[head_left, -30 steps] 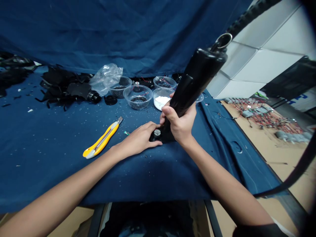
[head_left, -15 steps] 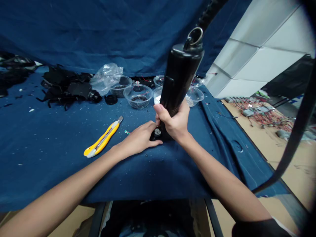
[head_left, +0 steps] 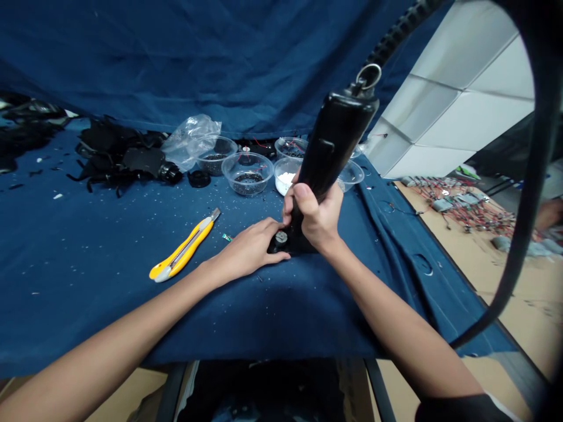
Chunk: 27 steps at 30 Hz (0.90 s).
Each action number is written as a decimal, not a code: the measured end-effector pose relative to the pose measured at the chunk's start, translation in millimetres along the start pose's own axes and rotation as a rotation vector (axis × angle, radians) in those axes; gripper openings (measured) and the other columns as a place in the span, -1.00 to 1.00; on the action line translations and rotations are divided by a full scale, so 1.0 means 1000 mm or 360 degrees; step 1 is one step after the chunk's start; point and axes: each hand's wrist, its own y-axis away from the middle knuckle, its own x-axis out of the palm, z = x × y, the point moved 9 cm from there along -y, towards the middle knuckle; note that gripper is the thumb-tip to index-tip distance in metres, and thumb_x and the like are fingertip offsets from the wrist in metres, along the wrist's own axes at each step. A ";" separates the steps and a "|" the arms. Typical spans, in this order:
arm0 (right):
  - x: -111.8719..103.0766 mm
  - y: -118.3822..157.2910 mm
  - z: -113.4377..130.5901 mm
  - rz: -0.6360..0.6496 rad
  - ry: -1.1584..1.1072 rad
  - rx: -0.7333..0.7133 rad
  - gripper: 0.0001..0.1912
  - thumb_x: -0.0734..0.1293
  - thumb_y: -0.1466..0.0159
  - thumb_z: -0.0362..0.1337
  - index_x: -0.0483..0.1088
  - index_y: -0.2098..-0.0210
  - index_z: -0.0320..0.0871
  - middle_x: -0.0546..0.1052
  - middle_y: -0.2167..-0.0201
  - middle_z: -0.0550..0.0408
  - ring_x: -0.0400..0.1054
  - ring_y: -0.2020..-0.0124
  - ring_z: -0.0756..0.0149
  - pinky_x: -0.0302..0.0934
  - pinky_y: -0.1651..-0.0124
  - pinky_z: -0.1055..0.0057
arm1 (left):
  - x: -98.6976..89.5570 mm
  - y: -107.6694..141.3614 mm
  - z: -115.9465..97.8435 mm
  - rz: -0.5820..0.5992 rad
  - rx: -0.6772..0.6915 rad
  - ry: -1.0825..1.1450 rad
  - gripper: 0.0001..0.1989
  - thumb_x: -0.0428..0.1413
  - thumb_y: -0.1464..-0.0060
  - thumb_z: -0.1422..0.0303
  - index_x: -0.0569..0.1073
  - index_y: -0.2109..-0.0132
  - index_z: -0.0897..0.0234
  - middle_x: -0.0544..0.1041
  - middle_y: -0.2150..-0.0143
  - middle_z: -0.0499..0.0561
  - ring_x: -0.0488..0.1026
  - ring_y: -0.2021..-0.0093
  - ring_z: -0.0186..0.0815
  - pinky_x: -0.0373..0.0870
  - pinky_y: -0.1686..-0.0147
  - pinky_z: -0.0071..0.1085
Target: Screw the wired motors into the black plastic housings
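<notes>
My right hand (head_left: pixel 320 215) is wrapped round a black electric screwdriver (head_left: pixel 336 140), which leans to the right with a metal ring and a ribbed cord at its top. Its lower end points down at a small black plastic part (head_left: pixel 297 241) on the cloth; the tip is hidden behind my fingers. My left hand (head_left: pixel 253 245) grips that part's left end between thumb and fingers, around a round silver-grey piece (head_left: pixel 281 237). Left of this hand lie a tiny green circuit board (head_left: pixel 227 237) and a yellow utility knife (head_left: pixel 183 249) with its blade end pointing away.
Clear tubs of small screws (head_left: pixel 247 176) and a tub of white bits (head_left: pixel 285 177) stand behind my hands. Black plastic parts (head_left: pixel 127 152) and a clear bag (head_left: pixel 191 140) lie back left. Wired components (head_left: pixel 468 205) cover cardboard on the right. A black cable (head_left: pixel 523 217) loops down.
The top of the screwdriver has tilted right and slightly down, uncovering more of the tubs behind. The cable at the right has swung. My left hand stays on the black part.
</notes>
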 end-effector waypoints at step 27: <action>-0.019 0.003 0.018 0.0356 0.0892 0.0057 -0.53 0.32 -0.23 -0.05 0.25 -0.02 -0.19 0.48 0.17 -0.04 0.41 0.18 0.17 0.33 0.09 0.21 | 0.000 0.003 0.009 -0.0056 -0.0028 0.0259 -0.41 0.22 -0.03 0.06 0.30 -0.13 0.22 0.41 -0.03 0.09 0.37 -0.04 -0.12 0.32 -0.04 -0.22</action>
